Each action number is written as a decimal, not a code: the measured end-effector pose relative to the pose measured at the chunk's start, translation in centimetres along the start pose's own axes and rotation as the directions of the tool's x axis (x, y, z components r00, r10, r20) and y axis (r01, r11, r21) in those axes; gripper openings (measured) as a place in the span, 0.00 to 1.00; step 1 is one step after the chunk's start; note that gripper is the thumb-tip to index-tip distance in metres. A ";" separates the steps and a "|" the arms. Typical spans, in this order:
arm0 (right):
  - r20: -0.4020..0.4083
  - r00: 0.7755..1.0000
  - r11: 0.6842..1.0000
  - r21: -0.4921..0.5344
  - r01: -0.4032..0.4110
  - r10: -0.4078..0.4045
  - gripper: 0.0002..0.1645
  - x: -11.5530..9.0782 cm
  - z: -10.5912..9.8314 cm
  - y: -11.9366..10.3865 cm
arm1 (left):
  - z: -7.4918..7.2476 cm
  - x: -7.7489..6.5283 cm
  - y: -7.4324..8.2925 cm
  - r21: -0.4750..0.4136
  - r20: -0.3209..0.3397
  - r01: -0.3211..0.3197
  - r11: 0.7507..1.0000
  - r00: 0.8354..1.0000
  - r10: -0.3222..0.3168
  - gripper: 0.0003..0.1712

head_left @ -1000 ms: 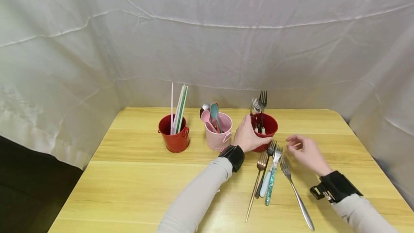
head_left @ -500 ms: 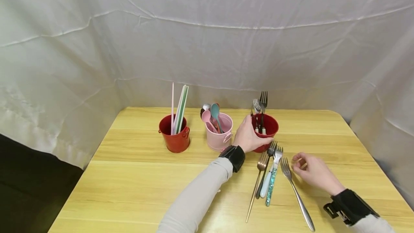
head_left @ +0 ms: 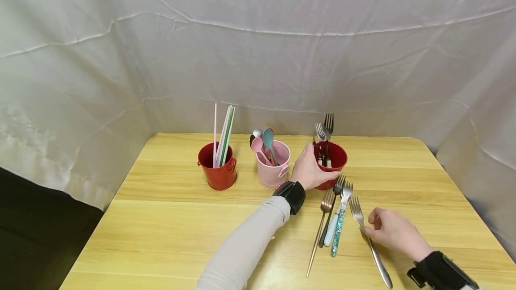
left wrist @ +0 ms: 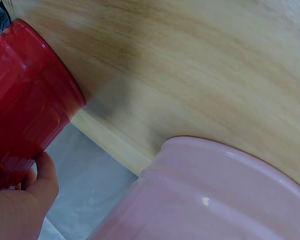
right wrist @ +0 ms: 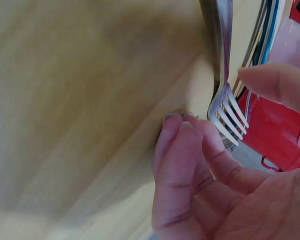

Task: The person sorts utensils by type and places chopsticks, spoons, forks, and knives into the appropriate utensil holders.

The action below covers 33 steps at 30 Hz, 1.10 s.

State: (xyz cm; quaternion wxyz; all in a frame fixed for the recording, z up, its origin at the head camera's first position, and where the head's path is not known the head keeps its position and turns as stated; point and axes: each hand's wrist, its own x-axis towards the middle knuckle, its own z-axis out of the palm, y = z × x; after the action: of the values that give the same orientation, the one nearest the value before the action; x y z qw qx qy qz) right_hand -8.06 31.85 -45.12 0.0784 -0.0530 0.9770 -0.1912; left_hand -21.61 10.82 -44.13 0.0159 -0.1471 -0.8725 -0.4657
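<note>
At the right of the head view, my left hand holds a red bucket at its near side, thumb across the front. Several forks stand in that bucket, tines up. My right hand hovers over a silver fork lying on the table. In the right wrist view the fork's tined end shows between the thumb and the bent fingers, without a visible grip. Left of it lie a copper-coloured fork, a black-handled fork, a fork with a light blue handle and one with a teal patterned handle.
Beside the left wrist stands a pink bucket with several spoons. Farther left, another red bucket holds chopsticks. A pale cloth hangs behind the wooden table.
My right hand has moved down toward the near side of the table, arriving over the silver fork's handle. The left hand stays on the red bucket.
</note>
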 end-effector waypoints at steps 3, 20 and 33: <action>0.006 1.000 1.000 -0.020 -0.020 0.020 0.17 -0.3 0.2 -0.4 | 0.0 0.0 0.0 -0.007 0.002 0.006 1.000 1.000 -0.006 0.50; 0.000 0.993 0.992 -0.026 -0.120 0.120 0.15 -0.7 0.4 -0.6 | 0.0 0.0 0.1 -0.015 0.003 0.011 1.000 1.000 -0.011 0.50; 0.028 0.995 0.995 0.001 -0.098 0.098 0.14 -0.5 -0.6 0.0 | 0.1 0.1 -0.1 -0.019 0.002 0.011 1.000 1.000 -0.011 0.50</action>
State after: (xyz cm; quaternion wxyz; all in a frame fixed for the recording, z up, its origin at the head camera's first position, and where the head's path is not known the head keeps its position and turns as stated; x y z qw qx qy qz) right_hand -7.69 32.08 -44.53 0.1012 -0.0075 0.9770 -0.1873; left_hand -21.72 10.93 -44.25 0.0114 -0.1429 -0.8689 -0.4738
